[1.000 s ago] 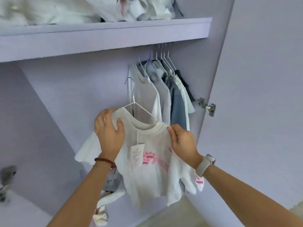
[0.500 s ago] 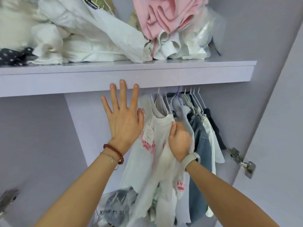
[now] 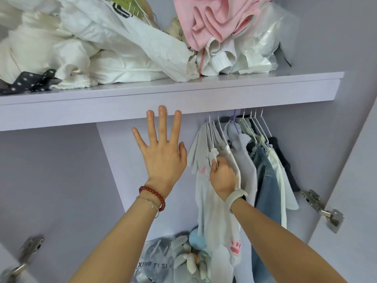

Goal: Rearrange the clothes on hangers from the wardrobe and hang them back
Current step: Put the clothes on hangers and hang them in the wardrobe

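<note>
While the left hand (image 3: 162, 154) is raised flat with its fingers spread and straight, holding nothing, its three longest fingertips (image 3: 162, 109) reach up over the front edge of the shelf (image 3: 244, 94); whether they touch it cannot be told. A red bead bracelet (image 3: 153, 196) sits on that wrist. The right hand (image 3: 223, 177) is curled into the white shirt (image 3: 216, 203), gripping its cloth near the shoulder, with a pale watch band (image 3: 236, 199) on the wrist. That shirt, marked with pink paw prints, hangs on a white hanger (image 3: 212, 135) under the shelf, at the left end of the row of hung clothes. Just to its right hang a light grey top (image 3: 242, 152), a denim garment (image 3: 265, 184), a cream one and a dark one, all close together toward the shelf's right end. On top of the shelf lie heaped white clothes (image 3: 102, 48), a pink garment (image 3: 216, 19) and a dotted dark cloth (image 3: 26, 81) at the left edge. A metal hinge (image 3: 322, 209) shows on the right door.
</note>
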A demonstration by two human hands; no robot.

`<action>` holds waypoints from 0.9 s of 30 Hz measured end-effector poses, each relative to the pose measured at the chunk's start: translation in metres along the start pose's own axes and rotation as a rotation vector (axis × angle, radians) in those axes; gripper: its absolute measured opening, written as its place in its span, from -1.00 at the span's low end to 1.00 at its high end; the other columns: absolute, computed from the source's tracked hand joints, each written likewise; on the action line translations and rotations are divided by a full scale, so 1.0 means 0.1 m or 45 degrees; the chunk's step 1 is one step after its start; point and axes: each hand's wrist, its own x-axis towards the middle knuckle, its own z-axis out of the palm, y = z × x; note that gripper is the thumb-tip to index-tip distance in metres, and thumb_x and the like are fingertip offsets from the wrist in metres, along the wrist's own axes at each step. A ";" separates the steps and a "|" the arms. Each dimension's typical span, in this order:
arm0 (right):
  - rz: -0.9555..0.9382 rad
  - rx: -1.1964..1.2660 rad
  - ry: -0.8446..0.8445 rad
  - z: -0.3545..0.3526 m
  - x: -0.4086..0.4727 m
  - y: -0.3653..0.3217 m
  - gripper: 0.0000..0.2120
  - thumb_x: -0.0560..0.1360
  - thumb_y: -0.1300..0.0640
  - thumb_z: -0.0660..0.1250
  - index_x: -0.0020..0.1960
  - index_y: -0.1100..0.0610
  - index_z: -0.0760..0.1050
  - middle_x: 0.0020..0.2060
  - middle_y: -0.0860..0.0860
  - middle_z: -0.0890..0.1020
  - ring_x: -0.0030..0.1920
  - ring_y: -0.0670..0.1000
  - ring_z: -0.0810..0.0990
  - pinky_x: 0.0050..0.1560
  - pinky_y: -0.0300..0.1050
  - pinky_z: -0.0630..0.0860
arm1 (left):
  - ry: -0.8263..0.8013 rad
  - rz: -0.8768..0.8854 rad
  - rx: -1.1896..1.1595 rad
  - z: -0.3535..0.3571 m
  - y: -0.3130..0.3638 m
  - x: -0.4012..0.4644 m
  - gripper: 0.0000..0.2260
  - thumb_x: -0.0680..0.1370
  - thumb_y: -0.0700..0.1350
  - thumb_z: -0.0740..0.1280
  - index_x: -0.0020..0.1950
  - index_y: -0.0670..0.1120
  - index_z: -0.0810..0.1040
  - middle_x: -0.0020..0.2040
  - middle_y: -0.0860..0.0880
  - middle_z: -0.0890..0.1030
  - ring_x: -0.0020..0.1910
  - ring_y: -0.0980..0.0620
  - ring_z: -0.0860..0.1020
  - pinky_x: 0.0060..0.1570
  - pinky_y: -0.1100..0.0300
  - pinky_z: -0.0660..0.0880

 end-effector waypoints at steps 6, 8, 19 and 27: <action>-0.122 0.041 -0.114 -0.27 -0.33 0.08 -0.56 0.56 0.17 0.15 0.42 0.16 0.22 0.28 0.16 0.39 0.31 0.16 0.31 0.29 0.00 0.29 | -0.102 -0.025 -0.201 -0.09 0.03 -0.16 -0.38 0.45 -0.04 0.20 0.50 -0.01 0.12 0.51 -0.17 0.09 0.47 -0.21 -0.03 0.33 -0.33 -0.05; -0.210 -0.038 -0.049 -0.41 -0.54 0.12 -0.56 0.56 0.13 0.12 0.42 0.21 0.23 0.32 0.18 0.37 0.31 0.20 0.31 0.31 0.06 0.29 | -0.145 -0.024 -0.291 -0.10 0.06 -0.35 -0.42 0.47 -0.02 0.14 0.50 -0.01 0.12 0.50 -0.19 0.11 0.46 -0.22 -0.04 0.32 -0.32 -0.06; 0.211 -0.477 0.049 -1.21 -2.76 1.17 -0.50 0.51 0.00 -0.02 0.34 0.20 0.36 0.28 0.19 0.46 0.31 0.25 0.38 0.26 0.28 0.34 | -0.868 0.277 -0.699 -0.23 0.92 -2.34 -0.55 0.45 -0.09 0.25 0.34 -0.11 0.42 0.36 -0.19 0.41 0.35 -0.26 0.35 0.20 -0.34 0.27; 1.092 -0.643 0.164 -2.07 -5.07 1.58 -0.58 0.55 0.08 0.09 0.36 0.20 0.34 0.30 0.13 0.43 0.36 0.20 0.31 0.34 0.10 0.21 | -1.485 1.017 -0.979 -1.11 1.99 -3.79 -0.57 0.61 -0.08 0.09 0.48 -0.06 0.19 0.50 -0.05 0.17 0.49 -0.03 0.07 0.42 -0.07 0.00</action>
